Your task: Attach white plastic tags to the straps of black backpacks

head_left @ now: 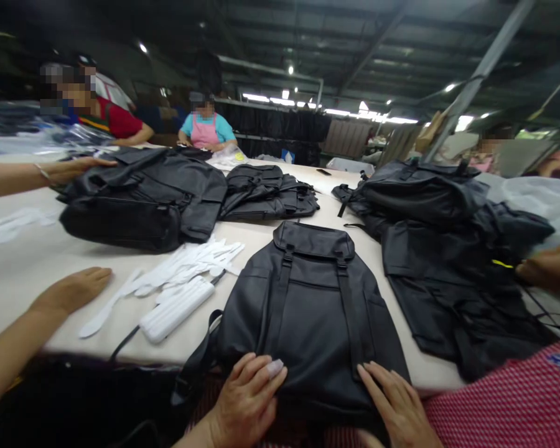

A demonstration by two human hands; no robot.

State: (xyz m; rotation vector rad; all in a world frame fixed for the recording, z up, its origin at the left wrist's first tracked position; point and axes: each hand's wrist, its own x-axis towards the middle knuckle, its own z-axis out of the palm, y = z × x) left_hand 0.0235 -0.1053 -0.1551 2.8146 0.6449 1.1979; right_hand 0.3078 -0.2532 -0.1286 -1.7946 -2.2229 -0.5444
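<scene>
A single head-worn camera looks forward and down across the counter, very near its front edge. The black backpack lies close at 6 o'clock, the hall roof far off at 12 o'clock.

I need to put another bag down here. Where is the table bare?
Bare table lies at the left, between the large backpack and a co-worker's hand. A narrower strip runs between the front backpack and the right pile. The white strips crowd the middle.
</scene>
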